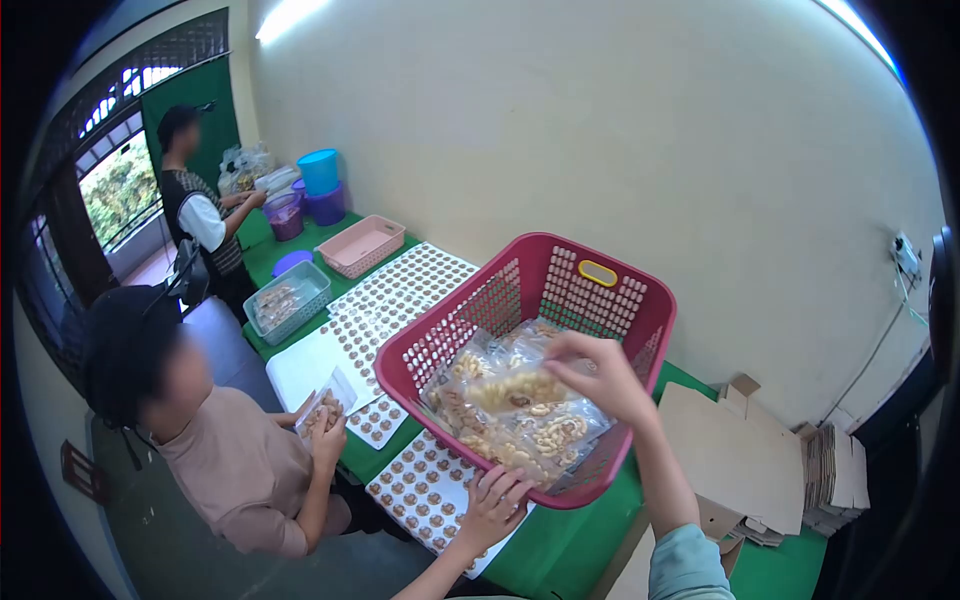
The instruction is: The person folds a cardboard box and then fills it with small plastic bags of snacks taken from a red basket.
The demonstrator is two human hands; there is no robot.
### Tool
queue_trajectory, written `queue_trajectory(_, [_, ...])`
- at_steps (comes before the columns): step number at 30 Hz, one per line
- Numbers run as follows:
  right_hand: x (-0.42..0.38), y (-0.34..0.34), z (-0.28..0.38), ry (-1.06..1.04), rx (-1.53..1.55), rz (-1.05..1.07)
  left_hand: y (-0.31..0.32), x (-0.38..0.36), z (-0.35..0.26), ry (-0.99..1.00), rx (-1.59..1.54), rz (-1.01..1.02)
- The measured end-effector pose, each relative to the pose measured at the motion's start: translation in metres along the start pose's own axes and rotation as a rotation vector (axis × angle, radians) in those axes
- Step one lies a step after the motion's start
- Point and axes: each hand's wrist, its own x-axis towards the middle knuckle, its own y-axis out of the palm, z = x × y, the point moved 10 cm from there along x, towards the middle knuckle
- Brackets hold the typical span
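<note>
A large maroon plastic basket (pixel 393 376) with perforated walls and a yellow-edged handle slot stands in front of me. Several clear plastic bags of pale, curled snack pieces (pixel 560 433) are piled inside. My right hand (pixel 600 375) is over the basket, thumb and fingers closed on the top of one snack bag (pixel 522 391), which looks smeared by motion. At the near rim, my left hand (pixel 495 505) has its fingers curled over the basket's edge. Under that hand lies a sheet of round stickers (pixel 428 487).
More sticker sheets (pixel 408 278) cover the green table (pixel 560 540). Beyond are a pink basket (pixel 362 247), a grey-green basket (pixel 290 305) and buckets (pixel 320 175). Flattened cardboard (pixel 735 450) lies right. One co-worker (pixel 240 460) holds a snack bag; another person (pixel 200 215) stands farther back.
</note>
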Motion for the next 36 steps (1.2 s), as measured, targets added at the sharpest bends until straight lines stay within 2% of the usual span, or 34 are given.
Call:
queue_trajectory(1, [-0.018, -0.026, 0.012, 0.002, -0.056, -0.071, -0.002, 0.001, 0.001, -0.046, -0.036, -0.003])
queue_trajectory(2, [-0.038, -0.048, 0.010, 0.008, 0.097, -0.172, -0.002, 0.001, 0.002, -0.089, -0.076, -0.004])
queue_trajectory(3, [-0.060, -0.070, 0.030, 0.099, 0.017, -0.195, -0.002, 0.002, 0.001, -0.129, -0.117, 0.000])
queue_trajectory(5, [-0.112, -0.106, 0.034, 0.057, -0.049, -0.287, -0.012, 0.004, -0.006, -0.321, -0.342, -0.046])
queue_trajectory(8, [-0.183, -0.132, 0.042, 0.153, -0.134, -0.315, -0.024, -0.001, -0.020, -0.440, -0.558, -0.131])
queue_trajectory(10, [-0.221, -0.127, 0.037, 0.231, -0.118, -0.214, -0.024, 0.004, -0.039, -0.492, -0.753, -0.238])
queue_trajectory(12, [-0.251, -0.119, 0.031, 0.350, -0.004, -0.153, 0.002, 0.028, -0.092, -0.369, -0.711, 0.118])
queue_trajectory(14, [-0.277, -0.114, 0.029, 0.342, -0.024, -0.076, 0.039, 0.044, -0.147, -0.252, -0.693, 0.484])
queue_trajectory(17, [-0.308, -0.105, 0.029, 0.322, -0.069, -0.044, 0.122, 0.004, -0.207, -0.155, -0.762, 1.018])
queue_trajectory(19, [-0.331, -0.103, 0.024, 0.366, -0.087, -0.100, 0.157, -0.025, -0.226, -0.309, -0.690, 1.292])
queue_trajectory(20, [-0.347, -0.114, 0.024, 0.337, -0.271, -0.206, 0.171, -0.041, -0.232, -0.382, -0.643, 1.421])
queue_trajectory(23, [-0.412, -0.163, 0.037, 0.419, -0.573, -0.809, 0.196, -0.055, -0.229, -0.661, -1.146, 0.965])
queue_trajectory(24, [-0.441, -0.161, 0.023, 0.490, -0.499, -0.900, 0.195, -0.049, -0.234, -0.657, -1.147, 0.916])
queue_trajectory(27, [-0.490, -0.096, -0.045, 0.709, 0.424, -0.896, 0.210, -0.056, -0.243, -0.672, -1.200, 0.881])
queue_trajectory(28, [-0.488, -0.070, -0.054, 0.658, 0.678, -0.779, 0.220, -0.067, -0.242, -0.658, -1.083, 0.946])
queue_trajectory(31, [-0.509, -0.063, -0.057, 0.648, 0.823, -0.927, 0.222, -0.057, -0.262, -0.535, -1.093, 0.702])
queue_trajectory(34, [-0.525, -0.087, -0.058, 0.615, 0.751, -1.017, 0.233, -0.074, -0.279, -0.693, -1.153, 0.795])
queue_trajectory(36, [-0.536, -0.086, -0.067, 0.644, 0.717, -1.012, 0.235, -0.080, -0.279, -0.750, -1.082, 0.844])
